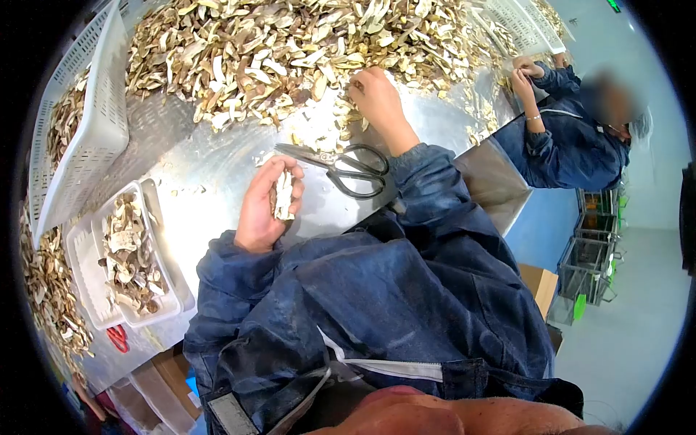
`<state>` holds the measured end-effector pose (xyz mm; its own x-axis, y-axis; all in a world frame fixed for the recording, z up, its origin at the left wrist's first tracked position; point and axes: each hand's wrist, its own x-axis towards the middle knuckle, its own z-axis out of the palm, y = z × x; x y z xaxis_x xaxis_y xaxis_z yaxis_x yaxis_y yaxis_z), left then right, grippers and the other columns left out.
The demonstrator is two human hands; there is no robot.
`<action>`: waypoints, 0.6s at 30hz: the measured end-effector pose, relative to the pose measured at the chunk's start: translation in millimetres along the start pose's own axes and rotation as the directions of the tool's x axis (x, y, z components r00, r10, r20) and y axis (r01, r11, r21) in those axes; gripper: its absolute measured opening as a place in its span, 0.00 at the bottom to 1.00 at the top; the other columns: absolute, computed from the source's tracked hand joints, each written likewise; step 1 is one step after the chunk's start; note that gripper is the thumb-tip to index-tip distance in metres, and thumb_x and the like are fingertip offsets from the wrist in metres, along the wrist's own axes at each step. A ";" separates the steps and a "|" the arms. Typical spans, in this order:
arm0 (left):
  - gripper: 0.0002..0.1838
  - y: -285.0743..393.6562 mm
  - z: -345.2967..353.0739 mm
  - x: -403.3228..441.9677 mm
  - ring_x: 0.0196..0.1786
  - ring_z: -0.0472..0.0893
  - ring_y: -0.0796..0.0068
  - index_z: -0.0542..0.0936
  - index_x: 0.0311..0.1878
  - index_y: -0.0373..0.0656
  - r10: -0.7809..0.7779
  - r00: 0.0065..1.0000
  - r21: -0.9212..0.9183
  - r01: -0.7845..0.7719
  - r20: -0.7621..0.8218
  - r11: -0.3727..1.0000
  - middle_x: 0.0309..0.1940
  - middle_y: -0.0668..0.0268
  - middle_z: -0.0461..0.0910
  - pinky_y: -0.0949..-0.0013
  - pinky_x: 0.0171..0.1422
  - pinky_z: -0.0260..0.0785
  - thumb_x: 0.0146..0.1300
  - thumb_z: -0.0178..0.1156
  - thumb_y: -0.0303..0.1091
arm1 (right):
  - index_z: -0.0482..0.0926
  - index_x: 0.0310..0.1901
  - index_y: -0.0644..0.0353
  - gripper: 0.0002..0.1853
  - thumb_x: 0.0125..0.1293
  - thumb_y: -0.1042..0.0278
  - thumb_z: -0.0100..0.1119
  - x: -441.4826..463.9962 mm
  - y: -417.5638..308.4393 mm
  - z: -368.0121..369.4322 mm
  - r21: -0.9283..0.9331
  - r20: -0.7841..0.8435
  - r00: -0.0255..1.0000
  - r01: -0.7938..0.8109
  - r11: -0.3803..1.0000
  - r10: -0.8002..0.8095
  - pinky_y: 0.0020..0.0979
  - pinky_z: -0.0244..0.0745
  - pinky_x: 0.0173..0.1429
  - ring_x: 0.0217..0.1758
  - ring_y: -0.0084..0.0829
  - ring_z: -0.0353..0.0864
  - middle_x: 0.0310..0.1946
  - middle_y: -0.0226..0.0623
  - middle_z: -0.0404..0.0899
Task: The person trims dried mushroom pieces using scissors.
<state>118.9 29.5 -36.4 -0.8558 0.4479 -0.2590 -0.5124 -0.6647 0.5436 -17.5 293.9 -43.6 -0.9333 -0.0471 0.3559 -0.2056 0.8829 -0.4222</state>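
My left hand [262,210] is closed around a few pale, dried mushroom slices [283,197], held above the metal table near my body. My right hand [378,103] reaches to the near edge of a large heap of dried mushroom slices [290,54]. Its fingers are curled in a pinch, and whatever lies between them is hidden. Between my two hands, black-handled scissors [341,164] rest on the table with their blades pointing left, close to my left fingertips. Small pale slices and crumbs [319,125] are scattered below the heap.
A white perforated crate [93,130] leans at left, mushroom slices behind its wall. A white plastic tray [174,293] with larger pieces sits below it, near red-handled scissors [117,338]. At right, a co-worker in dark blue [573,148] handles slices beside another white crate [523,25].
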 end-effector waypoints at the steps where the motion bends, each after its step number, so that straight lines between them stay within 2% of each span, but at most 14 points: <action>1: 0.11 0.2 -0.2 -0.7 0.35 0.76 0.76 0.74 0.51 0.44 0.006 1.000 -0.001 -0.006 -0.001 1.000 0.40 0.66 0.76 0.75 0.26 0.67 0.80 0.48 0.41 | 0.83 0.38 0.63 0.09 0.60 0.68 0.66 -1.6 2.5 0.3 0.027 -0.012 1.000 0.014 1.000 -0.013 0.41 0.78 0.47 0.43 0.46 0.82 0.41 0.45 0.81; 4: 0.12 -0.8 0.2 0.7 0.35 0.75 0.77 0.74 0.52 0.44 0.008 1.000 0.010 -0.008 0.006 1.000 0.40 0.66 0.76 0.76 0.26 0.66 0.80 0.47 0.41 | 0.81 0.37 0.64 0.09 0.59 0.68 0.67 -9.3 5.5 -3.2 0.130 0.045 0.996 -0.084 0.988 0.079 0.40 0.78 0.44 0.38 0.43 0.83 0.37 0.44 0.80; 5: 0.12 -1.1 0.1 1.5 0.35 0.75 0.77 0.74 0.52 0.44 0.007 1.000 0.016 -0.007 0.008 1.000 0.40 0.66 0.76 0.76 0.26 0.66 0.80 0.47 0.41 | 0.81 0.36 0.64 0.09 0.57 0.70 0.68 -11.4 6.2 -4.2 0.160 0.020 0.997 -0.080 0.984 0.078 0.37 0.78 0.41 0.33 0.39 0.81 0.35 0.44 0.80; 8: 0.12 -1.6 0.7 1.8 0.35 0.75 0.77 0.73 0.52 0.44 0.006 1.000 0.034 -0.006 -0.005 0.999 0.40 0.67 0.75 0.76 0.26 0.66 0.80 0.47 0.42 | 0.80 0.36 0.65 0.09 0.55 0.73 0.70 -12.7 19.2 1.7 0.212 -0.057 0.996 -0.056 0.976 0.070 0.32 0.77 0.39 0.31 0.32 0.79 0.34 0.41 0.79; 11: 0.12 -0.8 0.3 2.2 0.34 0.74 0.77 0.73 0.52 0.44 0.014 1.000 0.038 -0.014 -0.003 0.999 0.40 0.67 0.75 0.76 0.26 0.66 0.80 0.46 0.42 | 0.79 0.40 0.64 0.12 0.55 0.76 0.70 -11.8 14.9 -5.0 0.361 -0.006 0.991 -0.125 0.924 0.137 0.27 0.75 0.39 0.32 0.24 0.76 0.33 0.34 0.78; 14: 0.13 -0.7 0.7 1.9 0.34 0.74 0.77 0.73 0.52 0.45 0.023 1.000 0.032 -0.022 -0.006 0.999 0.40 0.67 0.75 0.76 0.27 0.65 0.81 0.46 0.43 | 0.76 0.45 0.62 0.15 0.57 0.76 0.70 -18.0 -3.4 -16.7 0.577 0.071 0.981 -0.190 0.794 0.183 0.23 0.73 0.41 0.35 0.18 0.74 0.33 0.28 0.75; 18: 0.15 -3.3 -3.5 3.0 0.34 0.74 0.77 0.73 0.52 0.45 0.009 1.000 -0.011 -0.009 0.003 1.000 0.40 0.66 0.75 0.76 0.27 0.66 0.81 0.45 0.45 | 0.75 0.47 0.61 0.14 0.62 0.76 0.69 -26.8 -12.4 -22.3 0.719 0.161 0.972 -0.236 0.654 0.174 0.21 0.72 0.42 0.37 0.16 0.74 0.35 0.25 0.75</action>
<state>117.8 30.9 -41.7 -0.8604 0.4433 -0.2514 -0.5051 -0.6756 0.5371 16.6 294.6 -29.3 -0.9898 0.0330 0.1384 -0.1257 0.2526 -0.9594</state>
